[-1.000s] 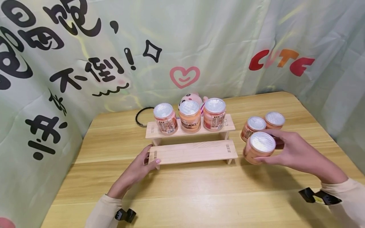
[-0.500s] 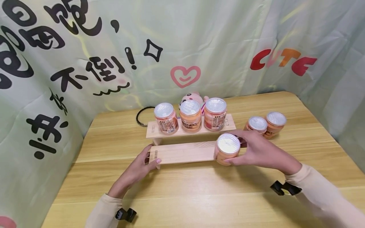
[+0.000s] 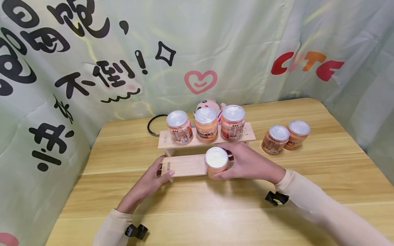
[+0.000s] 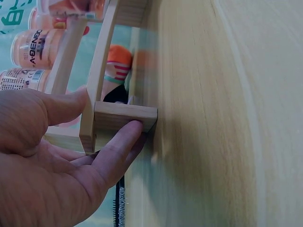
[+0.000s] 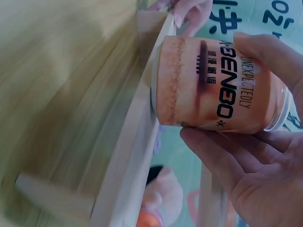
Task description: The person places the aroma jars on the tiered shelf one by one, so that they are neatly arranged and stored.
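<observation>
A two-step wooden rack (image 3: 184, 165) stands on the table. My left hand (image 3: 150, 177) grips the left end of its lower step; in the left wrist view the thumb lies on the board and fingertips touch the rack's leg (image 4: 124, 116). My right hand (image 3: 249, 162) holds an orange jar (image 3: 216, 164) with a silver lid, upright at the lower step. In the right wrist view the jar's base meets or nearly meets the board, with thumb and fingers on opposite sides. Three similar jars (image 3: 205, 130) line the upper step.
Two more orange jars (image 3: 275, 140) stand close together on the table at the right. Behind the rack are a pink plush toy (image 3: 204, 104) and a black toothed hairband (image 3: 150, 126). A printed curtain (image 3: 240, 51) hangs behind the table.
My right hand has carried the jar leftward from beside the two table jars to the middle of the lower step. The left hand keeps its place on the rack.
</observation>
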Action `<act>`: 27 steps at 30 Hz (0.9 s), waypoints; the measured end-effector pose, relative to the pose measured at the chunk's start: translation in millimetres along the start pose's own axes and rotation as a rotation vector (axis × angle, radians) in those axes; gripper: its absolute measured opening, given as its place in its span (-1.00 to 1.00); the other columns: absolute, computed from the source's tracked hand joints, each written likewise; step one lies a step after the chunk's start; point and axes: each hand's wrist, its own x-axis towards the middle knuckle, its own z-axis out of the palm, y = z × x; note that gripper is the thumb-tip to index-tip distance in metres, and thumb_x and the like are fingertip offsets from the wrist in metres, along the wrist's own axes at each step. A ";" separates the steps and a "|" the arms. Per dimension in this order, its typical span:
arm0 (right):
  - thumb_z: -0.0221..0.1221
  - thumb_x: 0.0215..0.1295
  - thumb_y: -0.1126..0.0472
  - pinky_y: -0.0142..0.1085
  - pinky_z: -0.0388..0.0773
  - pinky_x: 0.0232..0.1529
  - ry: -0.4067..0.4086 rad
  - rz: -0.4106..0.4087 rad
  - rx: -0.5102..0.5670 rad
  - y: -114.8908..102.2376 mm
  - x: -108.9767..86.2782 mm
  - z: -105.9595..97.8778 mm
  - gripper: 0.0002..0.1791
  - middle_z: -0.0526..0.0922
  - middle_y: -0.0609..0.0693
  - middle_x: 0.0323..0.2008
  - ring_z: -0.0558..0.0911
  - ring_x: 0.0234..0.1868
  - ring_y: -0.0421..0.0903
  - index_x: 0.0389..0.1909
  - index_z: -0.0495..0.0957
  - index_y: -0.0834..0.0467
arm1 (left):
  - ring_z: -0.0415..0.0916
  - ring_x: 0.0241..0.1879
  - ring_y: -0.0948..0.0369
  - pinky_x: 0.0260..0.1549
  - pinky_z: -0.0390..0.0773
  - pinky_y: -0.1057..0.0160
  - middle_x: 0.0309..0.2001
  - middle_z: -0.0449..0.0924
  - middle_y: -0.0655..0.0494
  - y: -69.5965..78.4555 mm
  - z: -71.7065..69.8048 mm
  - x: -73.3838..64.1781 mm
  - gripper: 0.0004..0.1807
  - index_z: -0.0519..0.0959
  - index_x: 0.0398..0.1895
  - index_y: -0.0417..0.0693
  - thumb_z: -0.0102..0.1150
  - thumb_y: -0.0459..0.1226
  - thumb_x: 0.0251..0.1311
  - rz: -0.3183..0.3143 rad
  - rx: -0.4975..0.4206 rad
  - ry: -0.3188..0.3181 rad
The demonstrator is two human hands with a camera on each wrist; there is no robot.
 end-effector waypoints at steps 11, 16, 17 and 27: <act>0.58 -0.07 -0.06 -0.28 0.63 -0.04 -0.011 0.018 0.000 -14.0 29.6 31.1 -0.25 0.70 -0.11 -0.10 0.65 -0.10 -0.25 0.14 0.57 0.14 | 0.39 0.30 -0.14 0.25 0.45 -0.09 0.33 0.40 -0.24 1.8 0.4 0.3 -0.24 0.05 0.57 -0.15 0.19 -0.24 0.44 -0.010 -0.002 -0.001; 0.61 -0.09 -0.03 -0.26 0.63 0.01 0.026 0.022 0.036 -17.4 40.9 45.8 -0.23 0.68 -0.08 -0.05 0.65 -0.06 -0.22 0.16 0.56 0.15 | 0.41 0.28 -0.14 0.23 0.47 -0.08 0.34 0.39 -0.25 1.8 0.1 0.9 -0.25 0.05 0.57 -0.18 0.17 -0.25 0.45 -0.007 -0.003 -0.004; 0.61 -0.10 -0.02 -0.25 0.63 0.02 0.038 0.015 0.038 -17.7 42.6 48.4 -0.22 0.68 -0.07 -0.04 0.64 -0.05 -0.22 0.17 0.55 0.15 | 0.41 0.27 -0.14 0.23 0.48 -0.07 0.34 0.39 -0.25 1.7 0.1 0.9 -0.25 0.06 0.57 -0.18 0.17 -0.25 0.45 -0.006 -0.004 -0.005; 0.64 -0.13 0.00 -0.19 0.63 0.06 0.114 -0.032 0.042 -19.5 50.8 64.2 -0.18 0.69 0.00 0.03 0.65 0.01 -0.17 0.19 0.56 0.19 | 0.41 0.27 -0.14 0.21 0.49 -0.06 0.34 0.39 -0.24 1.3 0.5 -0.2 -0.25 0.06 0.57 -0.16 0.18 -0.26 0.44 -0.013 -0.009 -0.001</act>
